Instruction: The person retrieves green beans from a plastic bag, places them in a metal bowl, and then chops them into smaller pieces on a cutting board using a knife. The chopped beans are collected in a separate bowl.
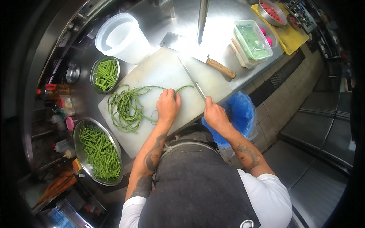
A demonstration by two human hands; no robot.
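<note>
On a white cutting board point(148, 75), my left hand point(167, 105) pinches a long green bean, whose free end curves out to the right. My right hand point(216, 114) grips the handle of a knife point(191, 77); its narrow blade points away from me, just right of that bean end. To the left lies a tangled heap of uncut yardlong beans point(127, 109). A cleaver point(219, 67) with a wooden handle rests across the far right part of the board, its blade partly lost in glare.
Cut beans fill a small steel bowl point(117, 72) and a larger one point(116, 142) on the left. Behind stands a translucent plastic tub point(137, 42). Lidded food containers point(252, 42) and a yellow board point(293, 42) are at right. A blue-lined bin point(242, 111) stands below the counter edge.
</note>
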